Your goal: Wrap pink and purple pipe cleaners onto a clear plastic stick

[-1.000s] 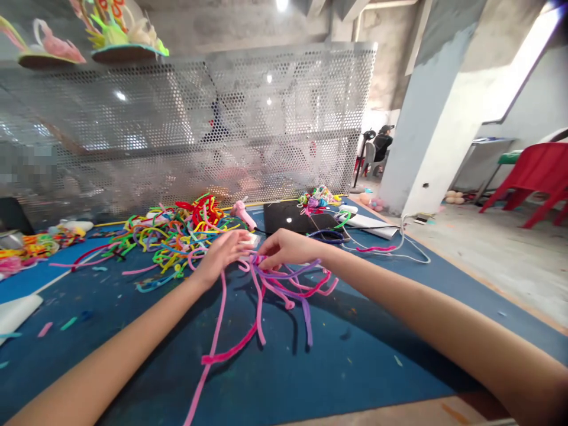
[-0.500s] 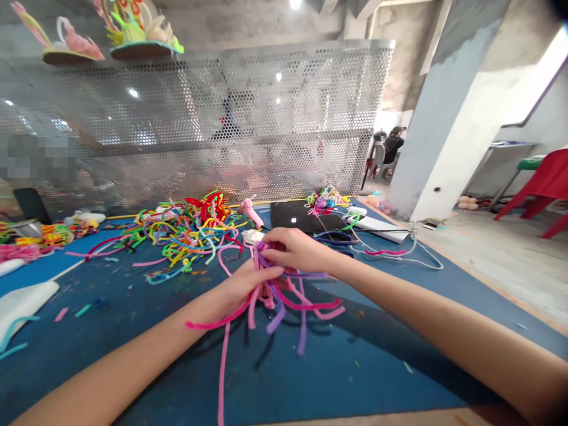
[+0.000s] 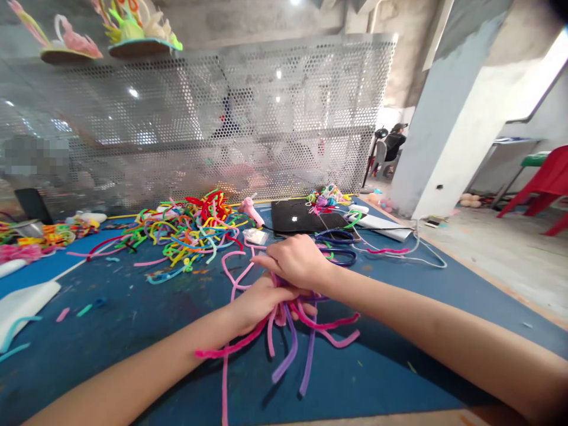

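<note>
Pink, magenta and purple pipe cleaners (image 3: 287,355) fan out as a bundle beneath my two hands, over the blue table mat. My left hand (image 3: 260,299) is closed around the bundle, its thumb pointing right. Over the top of it lies my right hand (image 3: 297,263), fingers curled on the upper part of the bundle and covering where the stems meet. A long light pink pipe cleaner (image 3: 225,378) runs down past my left wrist to the mat's near edge. Looped pink stems (image 3: 234,255) stick out to the left of my hands.
A tangled heap of colourful pipe cleaners (image 3: 190,228) lies back left. Behind my hands are a pink glue gun (image 3: 251,211), a small clear packet (image 3: 256,236), a black laptop (image 3: 306,219) and dark-handled scissors (image 3: 341,255). A perforated metal screen (image 3: 266,130) borders the table's far side.
Both hands and the bundle have come nearer and slightly right. My right hand has turned over the bundle's top, its fingers more curled. The clear packet shows more fully.
</note>
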Tool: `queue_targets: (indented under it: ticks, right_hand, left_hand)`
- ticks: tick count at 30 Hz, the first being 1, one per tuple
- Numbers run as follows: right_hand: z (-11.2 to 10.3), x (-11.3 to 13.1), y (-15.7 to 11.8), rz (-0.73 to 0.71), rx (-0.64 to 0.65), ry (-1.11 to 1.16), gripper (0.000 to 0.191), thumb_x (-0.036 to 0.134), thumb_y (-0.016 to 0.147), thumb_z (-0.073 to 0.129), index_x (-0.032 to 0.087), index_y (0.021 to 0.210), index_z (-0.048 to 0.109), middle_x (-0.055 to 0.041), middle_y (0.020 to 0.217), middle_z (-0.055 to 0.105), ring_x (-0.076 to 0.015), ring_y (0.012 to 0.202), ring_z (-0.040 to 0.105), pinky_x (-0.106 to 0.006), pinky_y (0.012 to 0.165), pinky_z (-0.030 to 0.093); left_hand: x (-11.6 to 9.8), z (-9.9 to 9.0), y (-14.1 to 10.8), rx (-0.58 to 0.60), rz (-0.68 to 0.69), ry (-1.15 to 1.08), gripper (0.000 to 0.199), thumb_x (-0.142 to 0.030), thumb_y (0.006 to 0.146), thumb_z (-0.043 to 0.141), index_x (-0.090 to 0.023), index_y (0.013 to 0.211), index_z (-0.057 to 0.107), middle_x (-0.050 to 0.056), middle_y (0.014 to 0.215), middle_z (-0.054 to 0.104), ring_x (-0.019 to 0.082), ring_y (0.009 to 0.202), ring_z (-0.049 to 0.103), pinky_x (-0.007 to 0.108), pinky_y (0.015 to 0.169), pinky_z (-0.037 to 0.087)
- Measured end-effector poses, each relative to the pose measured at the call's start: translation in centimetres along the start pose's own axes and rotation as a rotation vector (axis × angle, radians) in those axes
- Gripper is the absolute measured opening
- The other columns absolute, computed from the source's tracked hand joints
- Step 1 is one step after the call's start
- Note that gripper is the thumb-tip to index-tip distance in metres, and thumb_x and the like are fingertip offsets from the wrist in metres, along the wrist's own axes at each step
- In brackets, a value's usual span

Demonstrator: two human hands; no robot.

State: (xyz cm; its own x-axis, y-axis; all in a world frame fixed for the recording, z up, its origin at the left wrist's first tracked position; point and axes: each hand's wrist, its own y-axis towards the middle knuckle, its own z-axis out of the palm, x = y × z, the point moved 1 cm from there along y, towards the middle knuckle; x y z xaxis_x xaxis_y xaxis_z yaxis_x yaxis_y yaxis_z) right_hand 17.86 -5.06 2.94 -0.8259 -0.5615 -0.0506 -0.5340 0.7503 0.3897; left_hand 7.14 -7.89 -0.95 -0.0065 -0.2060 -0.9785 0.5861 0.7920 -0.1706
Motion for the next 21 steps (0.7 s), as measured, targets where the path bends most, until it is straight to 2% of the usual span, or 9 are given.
queue_targets:
  ticks: [3, 5, 9, 12, 14, 17, 21]
  right_hand:
    - [0.2, -0.3, 0.2, -0.036, 0.04, -0.037, 0.066, 0.058, 0.092, 0.02, 0.017, 0.077, 0.07, -0.0105, 0.078, 0.071, -0.0237, 0.074, 0.067, -0.026, 0.055, 0.031]
    - [0.2, -0.6, 0.4, -0.066, 0.065, -0.069, 0.065, 0.057, 0.092, 0.022, 0.017, 0.075, 0.07, -0.0116, 0.076, 0.071, -0.025, 0.074, 0.068, -0.027, 0.056, 0.033]
    - [0.1, -1.5, 0.5, -0.145, 0.164, -0.116, 0.048, 0.043, 0.093, 0.034, 0.018, 0.072, 0.069, -0.0115, 0.069, 0.07, -0.0269, 0.069, 0.068, -0.027, 0.053, 0.034]
    - [0.2, -1.5, 0.3, -0.148, 0.196, -0.104, 0.039, 0.036, 0.091, 0.037, 0.018, 0.074, 0.066, -0.0107, 0.071, 0.07, -0.0276, 0.068, 0.067, -0.027, 0.051, 0.033]
    - [0.3, -1.3, 0.1, -0.127, 0.177, -0.089, 0.042, 0.038, 0.093, 0.032, 0.018, 0.076, 0.064, -0.0109, 0.073, 0.07, -0.0278, 0.067, 0.067, -0.027, 0.05, 0.032]
    - [0.1, -1.1, -0.2, -0.079, 0.106, -0.018, 0.042, 0.039, 0.095, 0.023, 0.017, 0.093, 0.059, -0.0092, 0.077, 0.069, -0.0251, 0.067, 0.066, -0.027, 0.05, 0.031]
    - [-1.1, -2.6, -0.8, 0.021, -0.014, 0.101, 0.037, 0.038, 0.096, 0.021, 0.016, 0.101, 0.051, -0.0082, 0.089, 0.066, -0.0208, 0.072, 0.063, -0.026, 0.055, 0.034]
  left_hand:
    - [-0.4, -0.5, -0.2, 0.082, -0.111, 0.026, 0.018, -0.016, 0.066, 0.064, -0.01, 0.083, 0.066, 0.008, 0.067, 0.069, 0.017, 0.059, 0.063, 0.022, 0.05, 0.043]
    - [-0.8, -1.1, -0.2, 0.092, -0.131, 0.09, 0.022, -0.02, 0.066, 0.069, -0.012, 0.086, 0.066, 0.006, 0.07, 0.068, 0.017, 0.066, 0.062, 0.022, 0.052, 0.044]
    - [-0.8, -2.2, 0.0, -0.058, -0.035, 0.073, 0.034, -0.045, 0.071, 0.069, -0.017, 0.087, 0.061, 0.001, 0.078, 0.064, 0.013, 0.07, 0.058, 0.024, 0.058, 0.048]
    - [-0.3, -2.0, 0.3, -0.129, 0.044, -0.043, 0.038, -0.051, 0.069, 0.069, -0.016, 0.077, 0.056, -0.001, 0.073, 0.062, 0.011, 0.068, 0.058, 0.023, 0.063, 0.048]
    - [-0.1, -1.9, 0.4, -0.119, 0.048, -0.103, 0.038, -0.049, 0.068, 0.071, -0.016, 0.074, 0.053, -0.002, 0.069, 0.061, 0.01, 0.063, 0.059, 0.022, 0.06, 0.047]
    - [-0.5, -2.6, 0.6, -0.109, 0.058, -0.18, 0.036, -0.047, 0.068, 0.072, -0.017, 0.077, 0.055, -0.002, 0.067, 0.062, 0.01, 0.058, 0.06, 0.022, 0.056, 0.049]
    - [-1.9, -4.3, 0.8, -0.127, 0.038, -0.147, 0.032, -0.033, 0.068, 0.076, -0.015, 0.091, 0.061, 0.003, 0.077, 0.067, 0.012, 0.068, 0.065, 0.022, 0.065, 0.053]
